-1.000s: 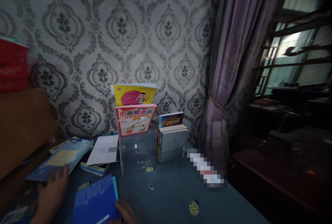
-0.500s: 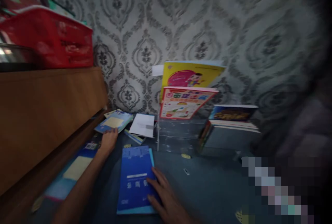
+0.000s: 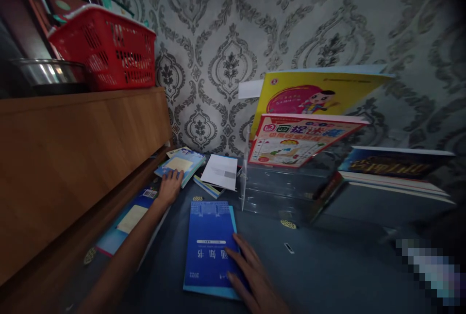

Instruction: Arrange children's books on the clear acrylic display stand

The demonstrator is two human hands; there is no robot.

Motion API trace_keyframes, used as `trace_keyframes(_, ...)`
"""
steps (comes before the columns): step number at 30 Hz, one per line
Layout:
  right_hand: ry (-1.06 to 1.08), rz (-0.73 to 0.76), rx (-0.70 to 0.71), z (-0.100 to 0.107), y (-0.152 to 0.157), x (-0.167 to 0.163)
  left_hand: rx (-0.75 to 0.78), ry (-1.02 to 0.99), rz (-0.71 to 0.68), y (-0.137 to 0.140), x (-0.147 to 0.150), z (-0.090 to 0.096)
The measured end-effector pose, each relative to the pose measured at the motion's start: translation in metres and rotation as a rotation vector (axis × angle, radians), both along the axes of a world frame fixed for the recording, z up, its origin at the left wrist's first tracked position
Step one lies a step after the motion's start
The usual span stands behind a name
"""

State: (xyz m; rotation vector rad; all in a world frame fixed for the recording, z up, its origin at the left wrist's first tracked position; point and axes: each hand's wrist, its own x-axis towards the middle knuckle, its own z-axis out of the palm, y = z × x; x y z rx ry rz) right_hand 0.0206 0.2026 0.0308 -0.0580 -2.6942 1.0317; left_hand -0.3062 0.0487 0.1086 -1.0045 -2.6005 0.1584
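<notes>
My left hand [image 3: 171, 187] reaches to the near edge of a light blue booklet [image 3: 194, 164] with a cream label, on top of a small pile. Its fingertips rest on the cover, slightly apart; whether the thumb is underneath I cannot see. A dark blue booklet [image 3: 207, 226] with white characters, upside down to me, lies on a lighter blue one that shows at its edges. My right hand [image 3: 251, 270] lies along its right side, fingers spread over the cover. Under my left forearm, another blue booklet [image 3: 116, 234] with a cream label is partly covered.
Beside the pile lie white papers [image 3: 220, 171]. A clear acrylic stand [image 3: 269, 192] holds a yellow book [image 3: 291, 88] and a red-bordered picture book [image 3: 291, 141]; more books [image 3: 393, 202] stand to its right. A wooden cabinet [image 3: 83, 149] bears a red basket [image 3: 124, 52] and a metal bowl [image 3: 51, 74].
The view has turned left, so everything appears farther right, and the picture is sharper. Both hands stay at the same booklets, with no clear movement of either booklet.
</notes>
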Motion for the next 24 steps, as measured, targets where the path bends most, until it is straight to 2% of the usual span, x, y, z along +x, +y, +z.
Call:
trace_keyframes(4,0.003,-0.001,0.004,-0.002,0.0,-0.002,0.016,-0.033,-0.01,0.003,0.0,0.004)
trace_keyframes(8,0.014,-0.003,0.002,0.0,0.0,-0.002,0.04,-0.097,-0.048,0.0,-0.005,0.02)
trace_keyframes(18,-0.029,-0.001,-0.014,0.004,-0.001,-0.002,0.211,-0.247,-0.033,-0.01,-0.056,0.065)
trace_keyframes(24,-0.008,-0.002,-0.009,0.006,-0.002,-0.001,0.312,-0.299,-0.029,-0.014,-0.067,0.074)
